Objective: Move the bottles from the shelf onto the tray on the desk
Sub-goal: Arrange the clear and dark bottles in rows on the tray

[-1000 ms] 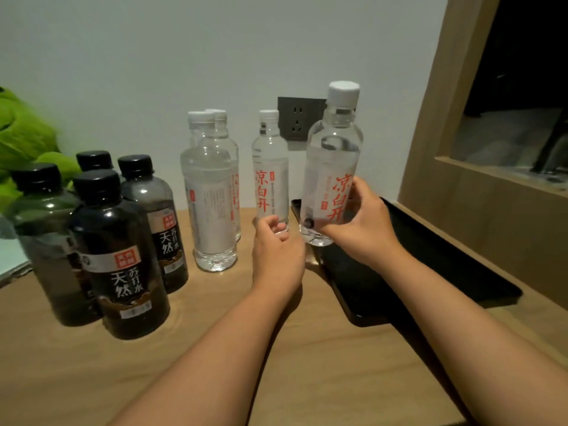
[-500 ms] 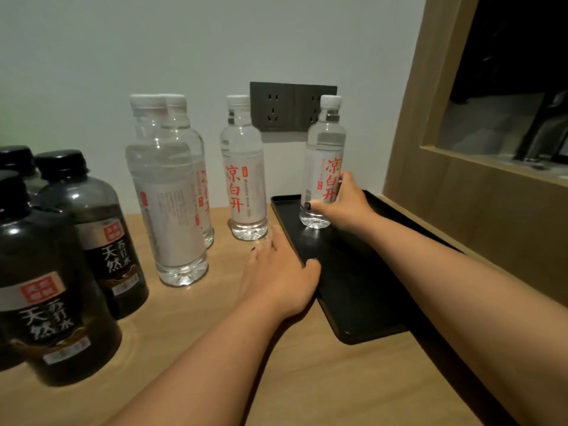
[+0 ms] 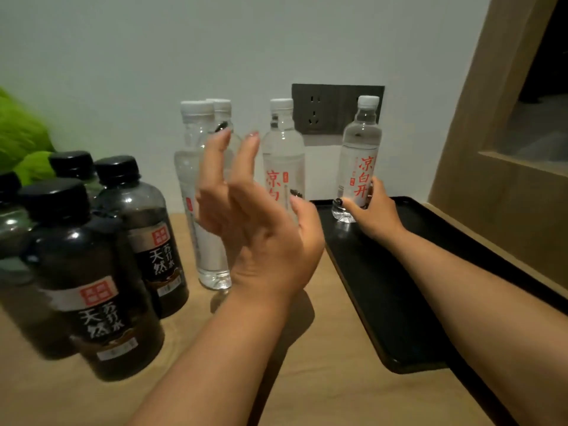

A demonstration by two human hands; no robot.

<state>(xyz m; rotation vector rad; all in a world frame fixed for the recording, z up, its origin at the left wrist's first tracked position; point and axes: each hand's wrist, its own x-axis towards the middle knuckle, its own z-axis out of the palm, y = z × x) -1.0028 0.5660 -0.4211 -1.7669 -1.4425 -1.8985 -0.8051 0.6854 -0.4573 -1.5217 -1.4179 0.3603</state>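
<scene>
The right hand holds a clear water bottle near its bottom. The bottle stands up straight on the far end of the black tray, which lies under the right arm. The left hand is up in the air with its fingers spread and holds nothing. Behind its fingers stand three more clear bottles on the wooden desk. To the left of the left arm stand dark bottles with black caps.

The raised left hand hides most of the middle clear bottle's red label
</scene>
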